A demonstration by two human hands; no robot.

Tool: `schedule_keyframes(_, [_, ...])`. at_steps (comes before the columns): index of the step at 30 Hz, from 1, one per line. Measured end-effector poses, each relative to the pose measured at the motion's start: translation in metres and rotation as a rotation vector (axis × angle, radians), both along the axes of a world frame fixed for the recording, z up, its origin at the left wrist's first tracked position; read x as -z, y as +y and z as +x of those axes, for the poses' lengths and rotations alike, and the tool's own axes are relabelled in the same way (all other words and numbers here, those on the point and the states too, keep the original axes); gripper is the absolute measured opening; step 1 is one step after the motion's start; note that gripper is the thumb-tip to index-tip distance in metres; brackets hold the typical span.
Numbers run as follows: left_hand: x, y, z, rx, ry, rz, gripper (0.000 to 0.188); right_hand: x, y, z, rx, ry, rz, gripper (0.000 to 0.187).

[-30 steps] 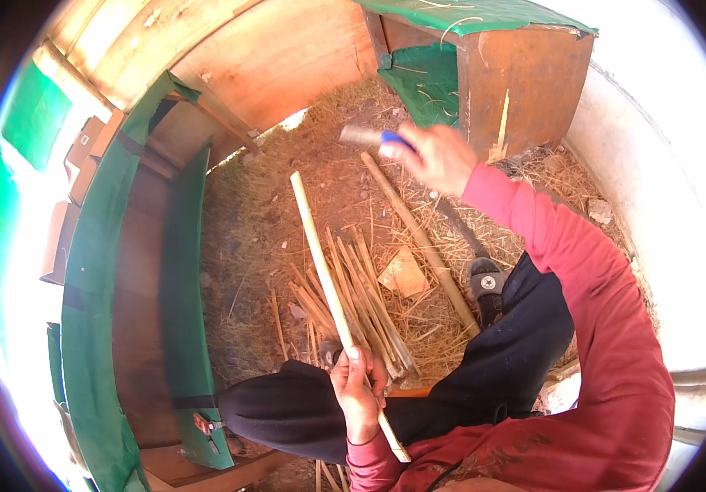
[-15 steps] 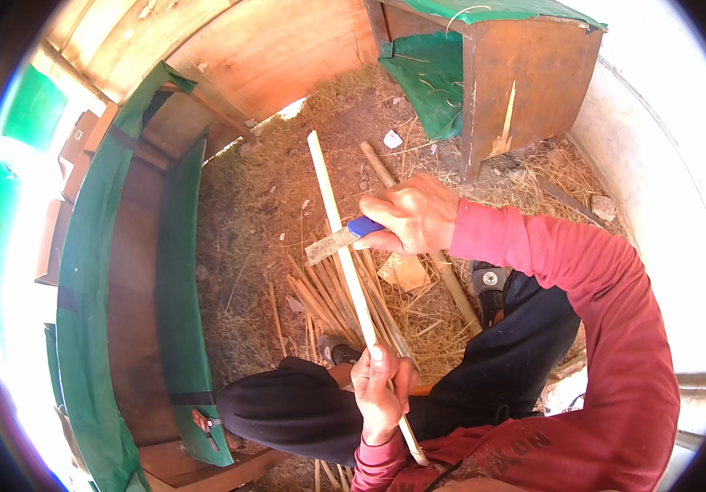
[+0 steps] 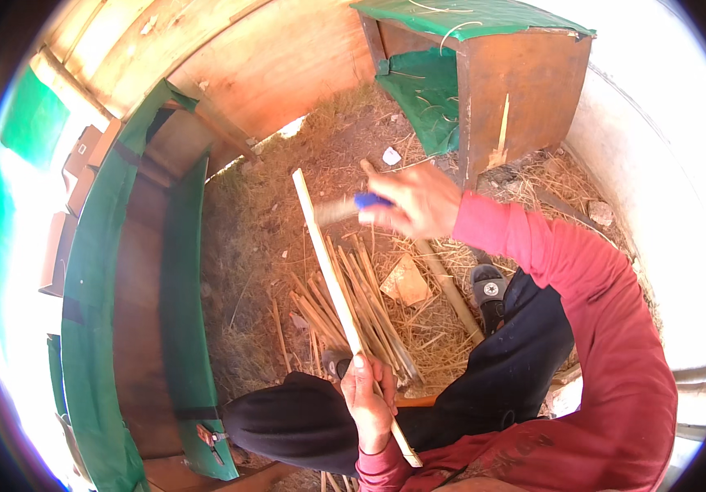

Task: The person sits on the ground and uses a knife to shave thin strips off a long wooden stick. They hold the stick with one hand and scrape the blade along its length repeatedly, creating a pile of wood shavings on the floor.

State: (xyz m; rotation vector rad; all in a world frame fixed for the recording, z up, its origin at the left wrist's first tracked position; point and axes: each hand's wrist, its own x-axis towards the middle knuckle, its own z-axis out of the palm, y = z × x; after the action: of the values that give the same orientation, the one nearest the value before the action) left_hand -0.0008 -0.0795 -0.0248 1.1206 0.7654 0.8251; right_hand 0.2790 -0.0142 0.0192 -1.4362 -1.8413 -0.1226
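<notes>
A long pale strip of split wood or bamboo [image 3: 330, 272] slants across the middle, its upper end pointing away from me. My left hand [image 3: 369, 402] is closed around its lower part, thumb along the top. My right hand [image 3: 420, 202], smeared by motion, grips the blue handle of a flat-bladed knife [image 3: 338, 210]. The blurred blade reaches left to the strip's right edge near its far end; whether it touches, I cannot tell. Below the strip, a pile of similar split strips [image 3: 369, 307] lies on the ground between my legs.
A brown pole [image 3: 453, 293] and a flat yellowish piece [image 3: 406, 280] lie on straw-strewn ground. At left stands a long green-covered wooden frame [image 3: 94, 312], with a red-handled tool [image 3: 209, 435] at its lower end. A wooden box with green sheeting [image 3: 525, 98] stands far right.
My right hand and the knife have moved toward the strip's far end, and the blade no longer crosses over it. The strip's upper end has shifted slightly left and nearer.
</notes>
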Motion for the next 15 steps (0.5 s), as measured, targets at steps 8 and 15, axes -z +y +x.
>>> schedule_keyframes(8, [-0.009,-0.017,0.009,0.031,0.118,0.086,0.041,0.008,-0.005,-0.012,0.016,-0.178,0.132,0.040])
schedule_keyframes(15, [0.002,-0.029,-0.002,0.151,0.077,-0.009,0.040,0.009,0.038,0.065,0.694,-0.177,-0.044,0.053])
